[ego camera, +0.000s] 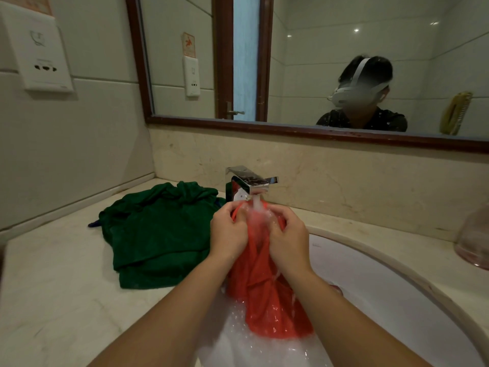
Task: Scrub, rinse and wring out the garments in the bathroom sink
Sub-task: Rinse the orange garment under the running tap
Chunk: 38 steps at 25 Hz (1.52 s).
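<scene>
A person's two bare forearms reach from the near edge into a white bathroom sink [391, 276] set in a pale marble worktop [53, 287]. Both hands hold a wet red garment [267, 295] up under a square chrome faucet [250, 182] at the far side of the basin. A stream of water [256, 205] falls from the spout onto the top of the cloth, between the two hands.

The left hand [229, 231] has its grip clenched on the bunched upper edge of the red garment, fingers curled around the fabric. The right hand [287, 235], just beside it, grasps the same bunched edge in the same way. The rest of the red garment hangs down from the hands, and its lower part rests in foamy water [238, 335] in the near part of the sink.

A crumpled dark green garment [156, 234] lies on the worktop, left of the sink and near the faucet.

A wood-framed mirror [264, 127] spans the far wall. A white wall socket [39, 54] is mounted on the left wall. A pinkish translucent object [473, 239], cut off by the frame edge, stands on the worktop at the far right.
</scene>
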{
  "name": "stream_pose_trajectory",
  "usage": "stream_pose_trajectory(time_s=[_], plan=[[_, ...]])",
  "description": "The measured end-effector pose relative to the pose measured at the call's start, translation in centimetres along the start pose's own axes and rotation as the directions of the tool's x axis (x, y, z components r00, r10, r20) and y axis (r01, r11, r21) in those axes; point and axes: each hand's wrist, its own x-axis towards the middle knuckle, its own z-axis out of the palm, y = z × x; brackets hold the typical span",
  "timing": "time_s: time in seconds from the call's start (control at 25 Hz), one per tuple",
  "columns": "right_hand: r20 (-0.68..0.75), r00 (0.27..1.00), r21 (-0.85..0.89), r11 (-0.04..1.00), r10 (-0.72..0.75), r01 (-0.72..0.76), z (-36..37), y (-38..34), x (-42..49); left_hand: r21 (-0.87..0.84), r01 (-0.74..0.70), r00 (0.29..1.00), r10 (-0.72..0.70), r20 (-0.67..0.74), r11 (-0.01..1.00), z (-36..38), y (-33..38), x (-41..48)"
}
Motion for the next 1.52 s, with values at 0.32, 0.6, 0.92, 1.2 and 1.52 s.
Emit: stream_pose_trajectory(time_s=[0.32,0.6,0.92,1.2,1.52], plan=[[0.053,0.999,0.052,0.999,0.005,-0.007,0.55,-0.12,0.05,0.010,-0.103,0.988,0.104,-0.114,0.995,-0.18,0.37,-0.02],[0.004,1.000,0.026,0.999,0.024,-0.024,0.19,0.18,0.19,-0.015,-0.069,0.997,0.068,-0.027,0.998,-0.15,0.00,0.07],[0.038,0.999,0.024,1.000,0.003,-0.004,0.30,-0.13,0.08,-0.003,-0.081,0.994,0.080,-0.079,0.997,-0.11,0.28,-0.08],[0.040,0.999,0.022,1.000,0.000,-0.001,0.24,0.01,0.11,-0.012,-0.072,0.996,0.071,-0.062,0.997,-0.23,0.52,-0.24],[0.038,0.999,0.011,1.000,0.000,0.000,0.09,0.00,0.32,0.018,-0.079,0.996,0.080,-0.049,0.997,-0.15,0.61,-0.05]])
